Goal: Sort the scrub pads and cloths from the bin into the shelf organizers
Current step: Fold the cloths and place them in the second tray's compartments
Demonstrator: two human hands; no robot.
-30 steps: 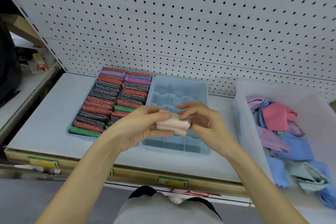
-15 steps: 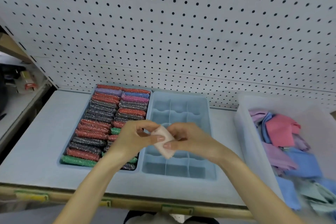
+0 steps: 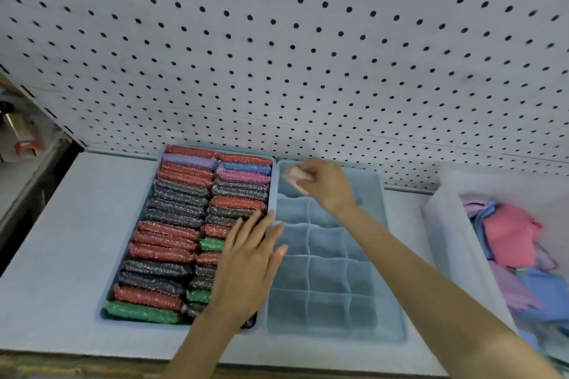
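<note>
My right hand (image 3: 324, 183) grips a folded pale pink cloth (image 3: 294, 177) over the far left compartment of the blue divided organizer (image 3: 391, 311). My left hand (image 3: 248, 261) lies with straight fingers across the seam between that organizer and the left organizer (image 3: 107, 298), which is packed with several glittery scrub pads (image 3: 166, 237) in red, dark grey, green, purple and blue. The divided organizer's other compartments look bare. A clear bin (image 3: 443, 224) on the right holds several loose cloths (image 3: 508, 234) in pink, blue and lilac.
A white pegboard (image 3: 308, 49) rises straight behind the organizers. The shelf surface (image 3: 61, 224) stretches left of the pad organizer. At the far left a lower side shelf carries small items (image 3: 26, 148). The shelf's front edge runs along the bottom.
My right hand carried the folded pink cloth from mid-air in front of me to the far left compartment. My left hand let go of it and settled on the organizers' edge.
</note>
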